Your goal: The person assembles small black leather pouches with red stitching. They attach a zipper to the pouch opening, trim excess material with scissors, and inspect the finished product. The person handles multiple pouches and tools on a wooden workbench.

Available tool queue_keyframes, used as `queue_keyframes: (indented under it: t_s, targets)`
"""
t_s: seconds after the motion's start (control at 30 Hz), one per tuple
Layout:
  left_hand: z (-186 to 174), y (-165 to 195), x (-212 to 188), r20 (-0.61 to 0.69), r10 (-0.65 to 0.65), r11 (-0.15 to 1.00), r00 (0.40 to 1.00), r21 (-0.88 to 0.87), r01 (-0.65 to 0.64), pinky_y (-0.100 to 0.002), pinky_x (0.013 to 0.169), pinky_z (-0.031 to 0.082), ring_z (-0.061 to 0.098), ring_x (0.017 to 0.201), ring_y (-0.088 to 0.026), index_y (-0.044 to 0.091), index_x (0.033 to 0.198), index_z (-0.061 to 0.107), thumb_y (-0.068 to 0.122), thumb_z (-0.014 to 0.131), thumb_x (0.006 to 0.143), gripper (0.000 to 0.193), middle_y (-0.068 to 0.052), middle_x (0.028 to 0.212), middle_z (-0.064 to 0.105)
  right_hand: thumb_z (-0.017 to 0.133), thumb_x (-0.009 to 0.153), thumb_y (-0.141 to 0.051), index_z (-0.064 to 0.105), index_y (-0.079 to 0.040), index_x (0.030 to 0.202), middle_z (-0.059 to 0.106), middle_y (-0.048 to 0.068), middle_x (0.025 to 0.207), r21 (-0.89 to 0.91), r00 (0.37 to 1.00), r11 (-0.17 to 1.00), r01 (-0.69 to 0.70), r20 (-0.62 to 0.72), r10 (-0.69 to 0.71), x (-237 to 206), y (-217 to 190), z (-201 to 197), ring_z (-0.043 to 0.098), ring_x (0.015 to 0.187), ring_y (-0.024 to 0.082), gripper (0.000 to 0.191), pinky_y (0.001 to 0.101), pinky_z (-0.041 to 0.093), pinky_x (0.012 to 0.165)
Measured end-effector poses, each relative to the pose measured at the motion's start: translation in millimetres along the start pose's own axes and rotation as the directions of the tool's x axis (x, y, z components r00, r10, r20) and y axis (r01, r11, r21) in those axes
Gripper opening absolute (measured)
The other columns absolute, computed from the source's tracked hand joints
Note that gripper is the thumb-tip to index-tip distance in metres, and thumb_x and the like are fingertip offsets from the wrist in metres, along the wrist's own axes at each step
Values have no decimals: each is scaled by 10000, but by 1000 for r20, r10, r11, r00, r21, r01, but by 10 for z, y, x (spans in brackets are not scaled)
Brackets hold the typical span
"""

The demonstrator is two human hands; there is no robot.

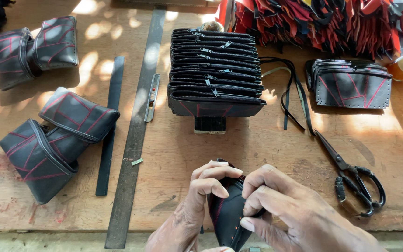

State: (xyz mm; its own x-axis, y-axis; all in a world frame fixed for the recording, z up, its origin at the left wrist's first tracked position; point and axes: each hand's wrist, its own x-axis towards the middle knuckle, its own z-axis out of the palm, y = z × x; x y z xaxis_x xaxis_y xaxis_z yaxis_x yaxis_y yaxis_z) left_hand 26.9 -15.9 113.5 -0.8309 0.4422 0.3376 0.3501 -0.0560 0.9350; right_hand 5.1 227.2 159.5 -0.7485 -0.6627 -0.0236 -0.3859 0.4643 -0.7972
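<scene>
Black leather pouch piece with red stitching [227, 214] sits pinched between both my hands [201, 196] [281, 205], unfinished, while a stack of zippered black panels [215, 74] waits on the wooden desk [257, 149].

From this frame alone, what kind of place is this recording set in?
Likely a small bag-making or leather workshop: a worn wooden workbench holds a stack of zippered black pouches, scissors and red-black offcuts; both hands work a black piece.

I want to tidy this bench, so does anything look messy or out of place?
Mostly orderly. The straps trail loose and tangled between the zipper stack and the scissors, and the red and black scraps lie in a jumbled heap. Both hands, left and right, hold a black pouch.
</scene>
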Motion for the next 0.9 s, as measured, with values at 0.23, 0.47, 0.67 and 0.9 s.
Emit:
queue_keyframes:
  t_s: [0.23,0.47,0.67,0.9]
  targets:
    - [150,-54,-75,-88,-121,992,989,-37,118,-583,1210,296,390,1440,-384,122,1189,391,367,685,894,483,-215,1411,484,792,904,-262,612,-97,904,585,27,1067,-58,996,997,51,-67,-54,8,-25,-1,635,936,136,244,257,569,761]
    - [281,-411,-252,-157,37,999,987,23,-34,-577,1294,234,436,1405,-326,142,1221,354,428,749,935,565,-189,1433,492,764,910,-330,654,-66,874,624,22,1084,84,999,996,-11,-42,15,92,28,-281,635,905,147,289,294,551,752]
    - [244,-380,-269,-156,-80,993,985,-97,65,-580,1282,277,404,1467,-374,135,1178,394,537,767,896,617,-203,1425,469,696,969,-301,682,-51,886,618,21,1111,202,989,971,-129,100,110,202,114,-302,589,863,135,264,293,538,725]
    - [130,-87,-110,-91,-292,953,952,-116,281,-549,1223,325,382,1459,-386,138,1095,440,595,778,806,638,-190,1382,457,679,979,-284,670,-37,906,616,34,1074,271,986,952,-144,123,114,227,235,-245,579,861,134,258,279,575,660]
